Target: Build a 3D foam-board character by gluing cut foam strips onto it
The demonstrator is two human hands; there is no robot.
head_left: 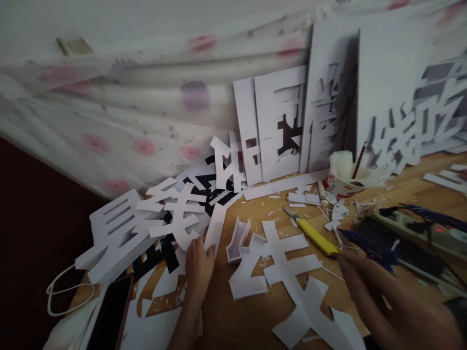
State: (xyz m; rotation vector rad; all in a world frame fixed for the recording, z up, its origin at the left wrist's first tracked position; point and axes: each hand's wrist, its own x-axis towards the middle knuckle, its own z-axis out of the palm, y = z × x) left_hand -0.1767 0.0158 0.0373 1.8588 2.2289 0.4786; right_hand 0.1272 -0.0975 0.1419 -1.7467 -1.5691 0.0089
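Note:
My left hand is closed round the lower end of a white foam-board strip. My right hand reaches in from the lower right, its fingertips pinched at the rear end of a yellow utility knife. The knife's blade points away to the upper left; whether the knife rests on the table cannot be told. Between the hands lies a large white cut-out character, flat on the wooden table. Beside it stands a small white piece with raised edges.
White cut-outs are heaped at left, near a phone. Cut boards lean on the curtained wall. A paper tub stands at the back. At right are a blue glue gun and a power strip. Scraps litter the table.

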